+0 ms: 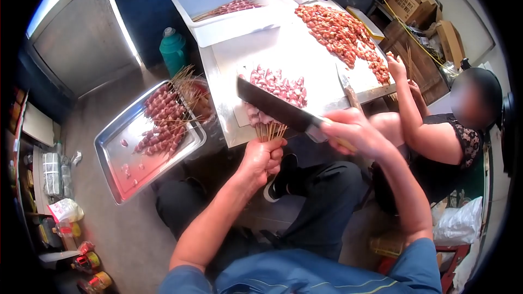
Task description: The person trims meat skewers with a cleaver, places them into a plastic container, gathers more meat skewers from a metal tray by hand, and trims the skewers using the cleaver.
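My left hand (260, 160) is closed around the stick ends of a bunch of meat skewers (277, 85), whose meat lies at the front edge of the white table (220, 98). My right hand (354, 132) grips a cleaver (275, 103) by its handle, with the wide dark blade slanting across the skewered meat. Part of the meat is hidden under the blade. To the left, a metal tray (118, 164) holds a pile of meat skewers (163, 108). A white plastic tub (239, 28) at the back of the table has more skewers inside.
A large heap of meat pieces (338, 30) covers the table's right side, beside a knife (348, 88). A co-worker (441, 130) sits at the right with raised hands near that heap. A teal thermos (173, 51) stands behind the metal tray.
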The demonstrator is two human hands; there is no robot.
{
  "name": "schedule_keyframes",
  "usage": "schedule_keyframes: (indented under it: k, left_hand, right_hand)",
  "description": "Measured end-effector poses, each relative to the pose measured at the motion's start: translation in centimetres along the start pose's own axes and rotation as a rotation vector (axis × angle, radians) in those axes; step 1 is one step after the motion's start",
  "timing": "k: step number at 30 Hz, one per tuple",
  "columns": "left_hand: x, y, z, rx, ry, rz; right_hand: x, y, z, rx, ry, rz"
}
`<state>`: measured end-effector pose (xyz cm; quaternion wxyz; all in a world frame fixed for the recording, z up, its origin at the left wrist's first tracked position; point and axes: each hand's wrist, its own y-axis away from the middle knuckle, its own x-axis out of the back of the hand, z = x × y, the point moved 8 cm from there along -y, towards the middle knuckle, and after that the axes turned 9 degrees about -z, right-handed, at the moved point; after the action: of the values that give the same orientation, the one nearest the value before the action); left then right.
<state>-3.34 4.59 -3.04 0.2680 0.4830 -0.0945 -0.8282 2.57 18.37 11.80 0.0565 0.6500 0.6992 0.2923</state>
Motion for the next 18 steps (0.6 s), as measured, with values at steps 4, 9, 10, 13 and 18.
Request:
schedule_keyframes:
  k: [4, 9, 10, 13, 18]
  left_hand:
    - [-0.4, 0.0, 0.1, 0.000, -0.005, 0.006]
    - [-0.4, -0.4, 0.1, -0.006, -0.007, -0.020]
    - [-0.3, -0.3, 0.1, -0.008, -0.009, -0.017]
    - [-0.4, -0.1, 0.2, 0.009, 0.030, -0.043]
    - [-0.3, 0.1, 0.2, 0.006, 0.027, 0.006]
  right_hand:
    - [2.1, 5.3, 1.9, -0.025, 0.003, 0.042]
    - [2.2, 4.5, 1.6, 0.109, -0.110, 0.128]
    - [1.9, 3.5, 0.9, 0.155, -0.145, 0.142]
    - [0.2, 0.8, -0.9, 0.163, -0.132, 0.067]
    - [-0.7, 0.3, 0.7, 0.100, 0.063, 0.035]
